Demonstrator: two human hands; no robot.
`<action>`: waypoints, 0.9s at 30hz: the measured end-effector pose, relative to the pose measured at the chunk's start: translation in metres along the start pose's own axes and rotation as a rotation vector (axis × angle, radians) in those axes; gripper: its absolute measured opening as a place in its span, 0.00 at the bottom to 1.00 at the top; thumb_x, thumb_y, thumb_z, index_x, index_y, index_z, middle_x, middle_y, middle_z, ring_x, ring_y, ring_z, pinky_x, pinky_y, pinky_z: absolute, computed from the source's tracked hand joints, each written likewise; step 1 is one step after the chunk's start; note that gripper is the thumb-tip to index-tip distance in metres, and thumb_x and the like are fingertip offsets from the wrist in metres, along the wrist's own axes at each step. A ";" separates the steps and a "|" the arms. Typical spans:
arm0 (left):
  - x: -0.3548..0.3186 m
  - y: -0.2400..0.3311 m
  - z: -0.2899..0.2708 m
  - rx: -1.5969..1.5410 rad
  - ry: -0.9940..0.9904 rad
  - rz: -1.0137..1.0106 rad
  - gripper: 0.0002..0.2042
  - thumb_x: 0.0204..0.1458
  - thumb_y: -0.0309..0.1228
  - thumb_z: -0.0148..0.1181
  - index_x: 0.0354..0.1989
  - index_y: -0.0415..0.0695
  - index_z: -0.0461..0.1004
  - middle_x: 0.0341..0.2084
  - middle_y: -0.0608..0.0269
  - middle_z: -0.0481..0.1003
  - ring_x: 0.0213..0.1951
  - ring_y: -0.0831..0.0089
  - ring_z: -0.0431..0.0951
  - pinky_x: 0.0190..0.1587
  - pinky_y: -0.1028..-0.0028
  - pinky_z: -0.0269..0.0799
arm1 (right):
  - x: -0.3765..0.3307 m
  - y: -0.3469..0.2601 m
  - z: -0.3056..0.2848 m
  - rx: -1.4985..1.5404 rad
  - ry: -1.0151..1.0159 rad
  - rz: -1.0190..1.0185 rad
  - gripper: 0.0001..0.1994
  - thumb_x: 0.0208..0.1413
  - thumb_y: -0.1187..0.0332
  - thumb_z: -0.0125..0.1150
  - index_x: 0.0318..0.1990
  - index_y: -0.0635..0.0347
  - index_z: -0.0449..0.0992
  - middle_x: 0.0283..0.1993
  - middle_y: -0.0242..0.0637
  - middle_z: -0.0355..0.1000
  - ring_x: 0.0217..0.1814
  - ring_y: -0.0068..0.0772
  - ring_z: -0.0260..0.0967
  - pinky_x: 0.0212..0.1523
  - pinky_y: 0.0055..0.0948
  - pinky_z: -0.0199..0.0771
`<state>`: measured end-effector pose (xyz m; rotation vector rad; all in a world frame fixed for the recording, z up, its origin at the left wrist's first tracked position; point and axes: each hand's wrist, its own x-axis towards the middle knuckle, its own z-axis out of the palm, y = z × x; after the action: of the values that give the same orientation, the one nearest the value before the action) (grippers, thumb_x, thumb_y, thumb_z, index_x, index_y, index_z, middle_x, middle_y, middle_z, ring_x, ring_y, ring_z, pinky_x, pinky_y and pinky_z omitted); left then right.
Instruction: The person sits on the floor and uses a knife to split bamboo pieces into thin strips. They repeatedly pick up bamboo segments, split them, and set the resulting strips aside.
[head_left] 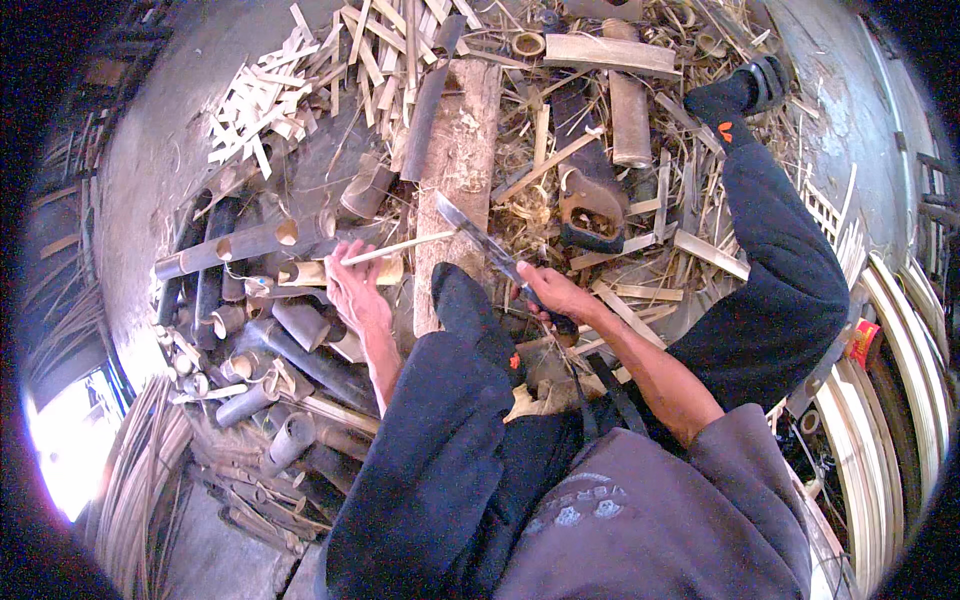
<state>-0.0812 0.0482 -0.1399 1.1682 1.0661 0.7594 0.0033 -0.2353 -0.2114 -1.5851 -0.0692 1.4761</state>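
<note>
1. While the person sits on the floor, the left hand (352, 285) pinches a thin bamboo strip (398, 248) over cut tubes (245, 242).
2. Centre: a plank (455, 170) serves as chopping block.
3. The right hand (553, 293) grips a knife (480, 240), blade raised; splitting seems underway, needing a steadied strip.

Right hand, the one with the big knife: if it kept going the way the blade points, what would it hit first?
The right hand aims the knife up-left, its tip over the wooden plank. It would probably meet that plank first, though blade height is unclear.

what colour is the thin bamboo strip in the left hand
Pale yellowish tan; the bamboo strip held by the left hand shows in the head view.
</note>
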 end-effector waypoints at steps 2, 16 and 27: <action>0.006 -0.016 -0.009 -0.200 0.069 -0.101 0.20 0.62 0.44 0.46 0.44 0.35 0.69 0.37 0.49 0.75 0.37 0.60 0.78 0.38 0.64 0.80 | -0.012 -0.019 -0.002 0.117 -0.060 0.058 0.34 0.60 0.35 0.35 0.37 0.58 0.77 0.18 0.29 0.64 0.18 0.25 0.62 0.21 0.29 0.65; 0.010 -0.056 -0.010 0.343 0.461 0.075 0.26 0.57 0.49 0.54 0.30 0.31 0.71 0.23 0.52 0.74 0.24 0.68 0.74 0.26 0.72 0.75 | -0.014 -0.029 -0.011 0.309 -0.133 0.144 0.31 0.62 0.37 0.36 0.43 0.57 0.72 0.15 0.25 0.58 0.12 0.16 0.52 0.14 0.21 0.55; 0.033 -0.060 -0.027 -0.401 0.387 -0.408 0.16 0.58 0.41 0.57 0.32 0.39 0.66 0.22 0.62 0.67 0.20 0.72 0.68 0.23 0.71 0.71 | -0.026 -0.045 0.010 -0.058 0.088 -0.031 0.27 0.56 0.41 0.54 0.39 0.62 0.76 0.19 0.30 0.67 0.19 0.24 0.63 0.22 0.27 0.66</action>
<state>-0.0983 0.0724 -0.2071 0.4476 1.3425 0.8401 0.0118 -0.2197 -0.1612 -1.6866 -0.0859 1.3901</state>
